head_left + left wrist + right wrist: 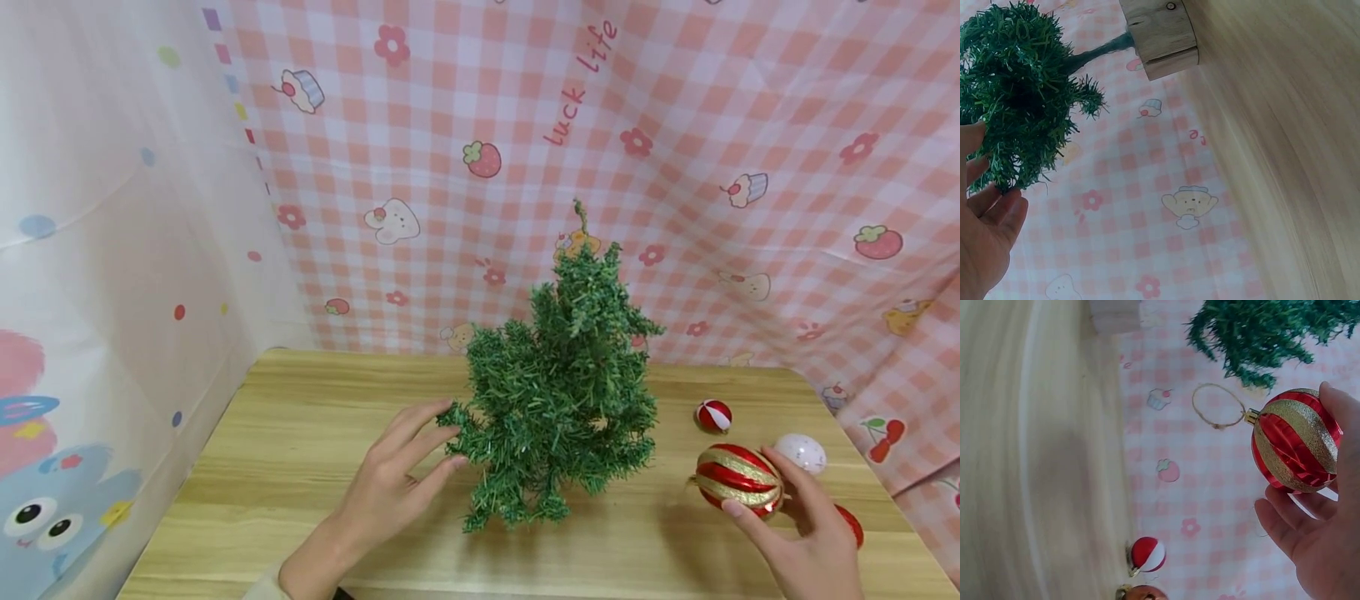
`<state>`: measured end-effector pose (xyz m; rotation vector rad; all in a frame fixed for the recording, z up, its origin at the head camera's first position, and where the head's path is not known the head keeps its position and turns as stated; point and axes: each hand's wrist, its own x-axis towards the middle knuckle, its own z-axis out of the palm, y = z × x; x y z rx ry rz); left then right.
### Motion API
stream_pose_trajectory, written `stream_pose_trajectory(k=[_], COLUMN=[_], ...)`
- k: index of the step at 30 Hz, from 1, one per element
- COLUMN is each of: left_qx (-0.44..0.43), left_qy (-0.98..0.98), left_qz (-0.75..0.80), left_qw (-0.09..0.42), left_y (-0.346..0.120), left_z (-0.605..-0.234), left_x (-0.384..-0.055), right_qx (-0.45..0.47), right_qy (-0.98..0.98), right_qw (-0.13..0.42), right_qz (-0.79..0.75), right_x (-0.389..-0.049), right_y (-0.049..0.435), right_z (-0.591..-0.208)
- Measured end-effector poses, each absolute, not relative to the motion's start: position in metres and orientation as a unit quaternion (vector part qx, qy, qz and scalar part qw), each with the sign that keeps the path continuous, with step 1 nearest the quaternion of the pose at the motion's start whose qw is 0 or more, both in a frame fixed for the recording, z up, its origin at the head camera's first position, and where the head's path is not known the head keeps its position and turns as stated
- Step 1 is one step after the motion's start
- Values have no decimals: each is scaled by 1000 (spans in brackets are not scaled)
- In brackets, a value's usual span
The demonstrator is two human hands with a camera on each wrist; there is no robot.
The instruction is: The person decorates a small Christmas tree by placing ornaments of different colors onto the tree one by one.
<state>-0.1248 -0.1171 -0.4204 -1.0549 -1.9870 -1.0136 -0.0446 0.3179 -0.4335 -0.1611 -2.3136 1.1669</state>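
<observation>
L fingers (420, 418) touching tree (562, 392), R fingers (798, 477) curled rnd bauble (738, 479).

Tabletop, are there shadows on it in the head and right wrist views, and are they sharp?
Head view: soft-edged shadow on the tabletop, below the striped bauble; right wrist view: a broad dim patch with blurred edges, likely shadow.
</observation>
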Motion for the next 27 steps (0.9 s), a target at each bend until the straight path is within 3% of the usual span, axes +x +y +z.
stream_pose_trajectory(k=[8, 13, 16, 21, 27], left_qx=[-405, -402, -401, -393, -387], left_qy=[-754, -757, -758, -762, -748], left_qz=[-389, -389, -388, -387, -392], left_qw=[339, 337, 338, 338, 370], left_y=[-116, -116, -116, -116, -110], left_z=[-420, -419, -419, -418, -415], left_x=[-125, -124, -124, -124, -120], right_qx=[-24, 100, 160, 141, 233], right_qy=[-802, -684, -633, -626, -579], right_qw=[294, 305, 294, 285, 261], right_qz=[519, 655, 698, 712, 736], right_x=[-32, -32, -31, -24, -22], right_y=[299, 298, 298, 291, 285], right_z=[-416, -417, -416, -410, -408])
